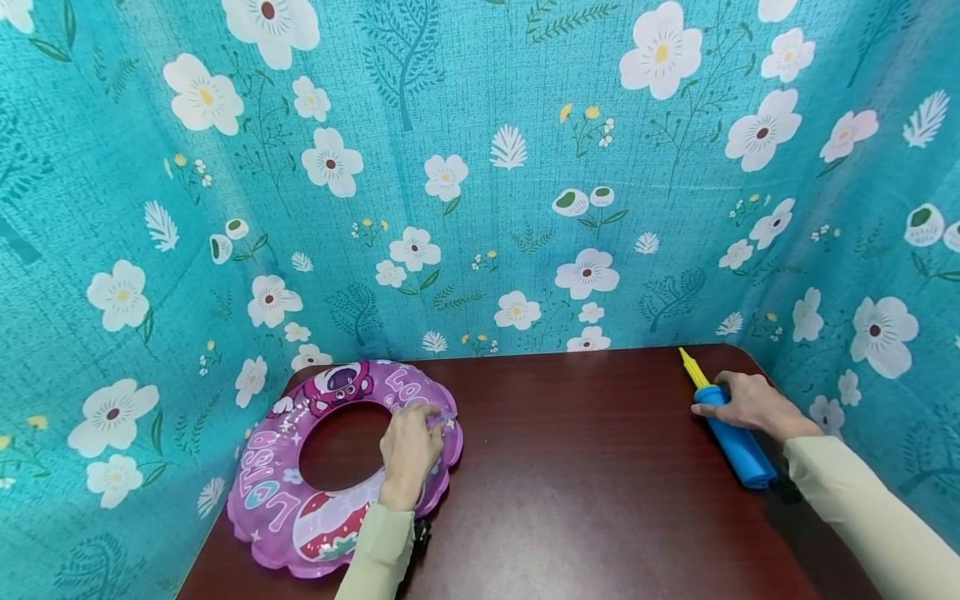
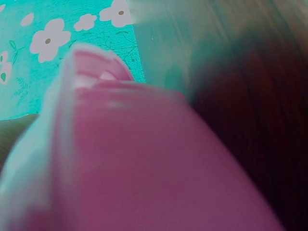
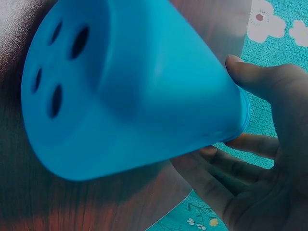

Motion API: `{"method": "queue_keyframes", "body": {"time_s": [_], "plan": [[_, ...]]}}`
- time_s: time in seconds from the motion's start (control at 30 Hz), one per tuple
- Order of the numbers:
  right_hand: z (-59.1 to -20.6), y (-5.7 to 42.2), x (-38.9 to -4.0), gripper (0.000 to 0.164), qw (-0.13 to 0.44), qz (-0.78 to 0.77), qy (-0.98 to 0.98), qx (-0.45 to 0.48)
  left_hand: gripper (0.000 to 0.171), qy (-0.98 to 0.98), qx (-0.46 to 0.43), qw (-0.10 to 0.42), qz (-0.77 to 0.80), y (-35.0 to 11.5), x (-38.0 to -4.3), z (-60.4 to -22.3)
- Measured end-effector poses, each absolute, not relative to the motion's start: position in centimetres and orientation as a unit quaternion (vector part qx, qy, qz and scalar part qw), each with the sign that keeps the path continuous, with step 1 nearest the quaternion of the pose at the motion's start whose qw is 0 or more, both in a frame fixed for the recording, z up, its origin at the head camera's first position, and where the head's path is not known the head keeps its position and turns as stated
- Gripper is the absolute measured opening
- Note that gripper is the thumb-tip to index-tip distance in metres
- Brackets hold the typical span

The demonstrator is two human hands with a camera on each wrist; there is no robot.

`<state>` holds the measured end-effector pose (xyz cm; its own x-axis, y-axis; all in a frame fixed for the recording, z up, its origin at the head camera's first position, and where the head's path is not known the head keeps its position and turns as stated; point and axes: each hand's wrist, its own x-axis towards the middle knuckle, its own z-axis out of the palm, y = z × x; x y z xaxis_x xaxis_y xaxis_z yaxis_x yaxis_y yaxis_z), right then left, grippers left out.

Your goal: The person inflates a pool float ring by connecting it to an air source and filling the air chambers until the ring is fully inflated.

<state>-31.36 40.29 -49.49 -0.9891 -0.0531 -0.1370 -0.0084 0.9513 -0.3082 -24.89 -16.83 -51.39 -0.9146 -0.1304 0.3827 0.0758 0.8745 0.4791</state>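
A purple inflatable swim ring [image 1: 258, 467] with a pink bear, lettering and a strawberry print lies on the left of the table. My left hand [image 1: 411, 450] is over its right side, curled thumb and fingertips pinching at the ring's surface near a small clear part. In the left wrist view the ring [image 2: 154, 163] fills the foreground, blurred, with the fingers hidden. At the right, my right hand [image 1: 753, 404] grips a blue hand pump [image 1: 738, 450] near its yellow nozzle [image 1: 693, 368]. The right wrist view shows the pump's [image 3: 159, 96] holed end, with thumb and fingers around its far end.
The dark brown table [image 1: 585, 467] stretches between the ring and the pump. A teal floral cloth [image 1: 480, 208] hangs behind the table and along both sides, close to its edges.
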Motion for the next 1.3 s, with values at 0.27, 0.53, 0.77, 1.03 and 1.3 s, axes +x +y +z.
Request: {"method": "queue_keyframes", "body": {"time_s": [0.27,0.53,0.77,1.03,1.3], "plan": [[-49.3,39.9,-31.6,0.105,0.065,-0.142,0.987,-0.025,0.023,-0.948,0.018,0.203,-0.246,-17.0,-24.9,-51.6],[-49.2,39.9,-31.8,0.107,0.065,-0.15,0.986,-0.023,0.022,-0.948,0.018,0.2,-0.248,-17.1,-24.9,-51.6],[-47.6,38.8,-31.9,0.098,0.039,-0.159,0.986,-0.042,0.022,-0.949,0.019,0.201,-0.243,-17.0,-25.0,-51.5],[-45.6,34.5,-31.5,0.088,-0.023,-0.143,0.986,-0.086,0.023,-0.949,0.02,0.2,-0.244,-17.0,-25.1,-51.5],[-45.0,28.8,-31.3,0.07,-0.063,-0.182,0.972,-0.136,0.022,-0.946,0.018,0.207,-0.249,-16.8,-25.0,-51.5]]}}
